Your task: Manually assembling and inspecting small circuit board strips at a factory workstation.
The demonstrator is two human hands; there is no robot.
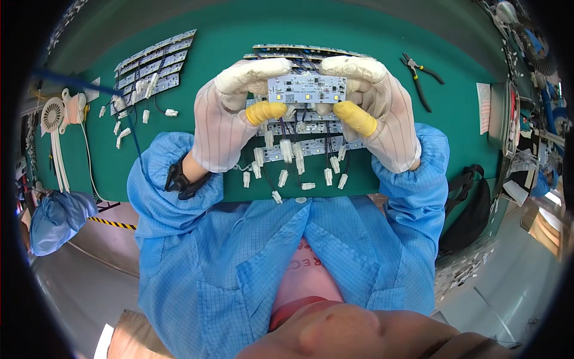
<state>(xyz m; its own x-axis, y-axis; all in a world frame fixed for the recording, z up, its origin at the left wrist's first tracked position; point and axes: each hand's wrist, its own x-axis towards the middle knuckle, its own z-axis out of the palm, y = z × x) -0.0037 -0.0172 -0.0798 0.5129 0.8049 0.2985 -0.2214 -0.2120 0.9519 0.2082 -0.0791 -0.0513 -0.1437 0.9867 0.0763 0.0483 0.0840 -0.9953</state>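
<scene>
Between my hands is a small white LED circuit board (307,89) with yellow LED squares and dark chips, held level by both ends. My left hand (233,113), in a striped glove with a yellow thumb cover, is closed on its left end. Closed on the right end is my right hand (382,110), gloved the same way. Beneath the held board lie rows of similar circuit boards (311,145) with dark wires. White plug connectors (287,151) hang from those wires toward me. My hands hide part of the rows.
Another stack of wired boards (156,66) lies at the far left on the green mat (233,42). Pliers (421,78) with black and yellow handles lie to the right. A small white fan (54,113) stands at the left edge, and a black bag (469,209) sits at the right edge.
</scene>
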